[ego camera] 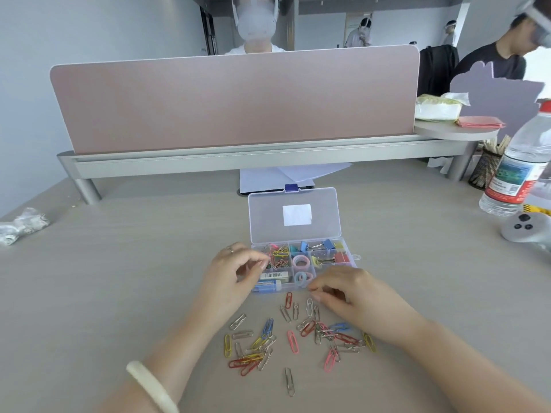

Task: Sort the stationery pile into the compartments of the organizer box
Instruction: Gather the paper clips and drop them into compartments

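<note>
Paper clips (298, 338) lie scattered at lower centre, just below the open organizer box (302, 265), whose upper-left compartment already holds some. The left hand (238, 275) hovers at that compartment, fingertips pinched together; whether it holds a clip, I cannot tell. The right hand (348, 296) curls loosely by the pile's upper edge. Tangled clips may lift in clumps and spill into neighbouring compartments.

Clear organizer box (346, 257) sits open on the desk (119, 278), lid flat behind, compartments holding clips, tape rolls and an eraser, while coloured paper clips (293, 341) lie scattered just in front.
</note>
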A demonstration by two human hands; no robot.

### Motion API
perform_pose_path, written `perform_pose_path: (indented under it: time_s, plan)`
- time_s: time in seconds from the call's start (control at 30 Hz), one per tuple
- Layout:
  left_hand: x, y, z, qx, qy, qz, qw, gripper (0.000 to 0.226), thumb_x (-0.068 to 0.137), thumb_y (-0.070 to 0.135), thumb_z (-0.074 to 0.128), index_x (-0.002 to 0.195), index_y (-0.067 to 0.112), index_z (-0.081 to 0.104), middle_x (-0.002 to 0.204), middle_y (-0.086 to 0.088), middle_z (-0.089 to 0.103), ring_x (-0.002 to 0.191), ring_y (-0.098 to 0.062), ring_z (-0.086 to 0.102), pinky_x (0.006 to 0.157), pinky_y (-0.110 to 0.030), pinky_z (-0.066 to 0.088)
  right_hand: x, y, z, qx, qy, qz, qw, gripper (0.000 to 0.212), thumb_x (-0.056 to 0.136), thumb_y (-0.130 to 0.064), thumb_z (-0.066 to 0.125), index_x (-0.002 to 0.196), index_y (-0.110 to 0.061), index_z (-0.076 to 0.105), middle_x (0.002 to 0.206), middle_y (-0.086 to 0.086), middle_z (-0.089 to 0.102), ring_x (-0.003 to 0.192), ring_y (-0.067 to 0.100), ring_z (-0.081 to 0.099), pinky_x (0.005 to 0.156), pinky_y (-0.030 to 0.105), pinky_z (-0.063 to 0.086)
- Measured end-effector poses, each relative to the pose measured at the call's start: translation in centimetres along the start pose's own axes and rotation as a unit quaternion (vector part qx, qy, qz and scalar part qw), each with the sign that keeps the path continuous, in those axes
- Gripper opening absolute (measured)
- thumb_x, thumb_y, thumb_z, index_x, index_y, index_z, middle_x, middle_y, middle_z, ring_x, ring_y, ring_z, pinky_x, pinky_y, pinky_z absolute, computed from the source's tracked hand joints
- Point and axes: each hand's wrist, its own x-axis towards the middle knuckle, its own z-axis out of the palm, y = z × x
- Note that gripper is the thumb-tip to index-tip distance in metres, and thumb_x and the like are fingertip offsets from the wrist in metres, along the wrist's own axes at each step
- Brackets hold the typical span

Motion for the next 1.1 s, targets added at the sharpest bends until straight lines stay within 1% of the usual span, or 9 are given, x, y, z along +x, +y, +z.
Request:
perform_pose_path:
  time_s: [0.17, 0.23, 0.33, 0.43, 0.6, 0.7, 0.8, 0.9, 1.1]
  plan:
    - [-2.8, 0.6, -0.2, 0.131, -0.143, 0.107, 0.975, 0.037, 0.083, 0.054, 0.039, 0.098, 0.032, 0.065, 0.076, 0.012, 0.050, 0.079, -0.002, 0.041, 0.071, -0.021, 0.038, 0.2, -0.5, 0.5, -0.044, -0.057, -0.027, 0.997, 0.018, 0.092, -0.032, 0.048, 0.104, -0.031, 0.060, 0.101, -0.013, 0.058, 0.094, 0.001, 0.047, 0.079, 0.022, 0.040]
    - [-3.1, 0.8, 0.6, 0.199, -0.152, 0.129, 0.960, 0.045, 0.084, 0.056, 0.032, 0.107, 0.031, 0.062, 0.080, 0.007, 0.051, 0.083, -0.009, 0.042, 0.076, -0.026, 0.041, 0.1, -0.5, 0.3, -0.050, -0.051, -0.020, 0.997, 0.019, 0.092, -0.030, 0.047, 0.105, -0.028, 0.062, 0.100, -0.011, 0.059, 0.096, 0.005, 0.046, 0.079, 0.022, 0.040]
    - [-3.3, 1.0, 1.3, 0.271, -0.133, 0.170, 0.938, 0.042, 0.089, 0.055, 0.025, 0.106, 0.036, 0.058, 0.073, 0.009, 0.049, 0.077, -0.012, 0.048, 0.066, -0.028, 0.050, -0.1, -0.2, -0.3, -0.062, -0.050, -0.005, 0.997, 0.022, 0.093, -0.032, 0.046, 0.108, -0.030, 0.062, 0.094, -0.012, 0.056, 0.090, 0.005, 0.049, 0.077, 0.023, 0.041]
    - [-3.5, 0.8, 0.9, 0.238, -0.147, 0.171, 0.945, 0.052, 0.089, 0.060, 0.015, 0.104, 0.038, 0.059, 0.071, 0.012, 0.042, 0.078, -0.006, 0.035, 0.070, -0.023, 0.042, -0.7, 0.1, -0.6, -0.053, -0.085, 0.008, 0.995, 0.021, 0.091, -0.030, 0.048, 0.107, -0.033, 0.062, 0.093, -0.009, 0.057, 0.089, 0.003, 0.048, 0.077, 0.021, 0.042]
    - [-2.4, 0.9, -2.0, 0.049, -0.189, 0.047, 0.980, 0.044, 0.075, 0.071, 0.042, 0.107, 0.045, 0.059, 0.077, 0.016, 0.044, 0.072, -0.001, 0.044, 0.063, -0.011, 0.033, -0.9, 0.0, -1.7, 0.029, -0.120, 0.038, 0.992, 0.021, 0.087, -0.028, 0.059, 0.106, -0.034, 0.065, 0.081, -0.019, 0.056, 0.076, -0.013, 0.048, 0.068, 0.004, 0.034]
    - [-1.7, -0.1, -4.9, 0.046, -0.226, -0.029, 0.973, 0.033, 0.065, 0.052, 0.073, 0.096, 0.046, 0.062, 0.076, 0.010, 0.047, 0.064, -0.004, 0.043, 0.057, -0.012, 0.035, -1.2, 1.0, -3.5, 0.054, -0.153, 0.117, 0.980, 0.035, 0.075, -0.037, 0.071, 0.107, -0.040, 0.059, 0.067, -0.013, 0.050, 0.059, -0.004, 0.046, 0.061, 0.012, 0.037]
    - [-2.1, -0.8, -6.1, 0.077, -0.314, -0.104, 0.941, 0.048, 0.049, 0.054, 0.080, 0.088, 0.037, 0.058, 0.081, 0.011, 0.051, 0.067, 0.002, 0.045, 0.062, -0.014, 0.038, -1.8, 1.6, -4.5, 0.044, -0.237, 0.164, 0.957, 0.049, 0.061, -0.044, 0.080, 0.096, -0.039, 0.045, 0.070, -0.008, 0.052, 0.059, 0.001, 0.043, 0.061, 0.021, 0.037]
    - [-2.6, -0.4, -5.1, 0.082, -0.350, -0.097, 0.928, 0.033, 0.061, 0.039, 0.081, 0.082, 0.030, 0.057, 0.085, 0.012, 0.050, 0.071, 0.007, 0.043, 0.064, -0.011, 0.037, -1.9, 1.0, -3.9, 0.036, -0.275, 0.149, 0.949, 0.041, 0.066, -0.041, 0.077, 0.089, -0.035, 0.044, 0.072, -0.008, 0.051, 0.060, 0.003, 0.042, 0.059, 0.021, 0.034]
    - [-3.1, 1.7, -2.2, 0.044, -0.320, -0.034, 0.946, 0.013, 0.074, 0.031, 0.072, 0.079, 0.030, 0.060, 0.076, 0.012, 0.049, 0.073, 0.004, 0.045, 0.063, -0.008, 0.036, -1.4, -1.1, -1.0, 0.114, -0.204, 0.085, 0.969, 0.016, 0.082, -0.026, 0.064, 0.083, -0.028, 0.048, 0.069, -0.004, 0.054, 0.055, 0.003, 0.042, 0.056, 0.017, 0.036]
